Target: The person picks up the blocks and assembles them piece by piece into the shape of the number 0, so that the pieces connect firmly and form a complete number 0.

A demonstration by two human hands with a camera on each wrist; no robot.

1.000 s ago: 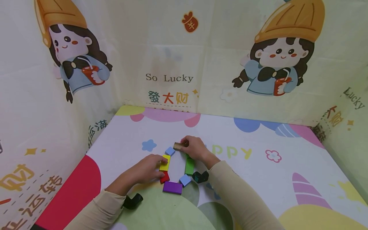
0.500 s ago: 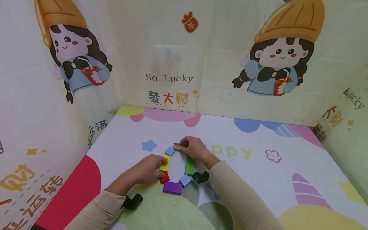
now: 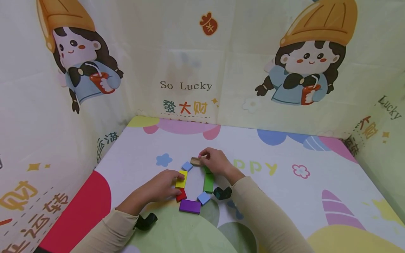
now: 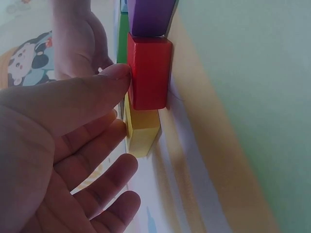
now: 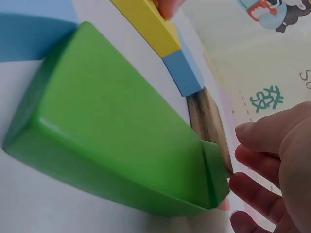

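Observation:
Coloured blocks form a ring on the mat. My left hand rests at its left side: the thumb touches the red block, and a fingertip lies on the yellow block. At the far end, my right hand hovers with its fingertips right by the wood-grain block, the thumb apart from it in the right wrist view. Light blue blocks stand beside the wood-grain one and near the purple block. A long green block and a smaller green piece make up the right side.
The table has a printed mat with a star, flowers and letters. Printed cloth walls enclose its back and sides. A black wrist device sits under the left forearm, another black device beside the right sleeve.
My right hand has let go of the wood-grain block and drawn slightly right and away, uncovering more of it. My left hand and the other blocks stay put.

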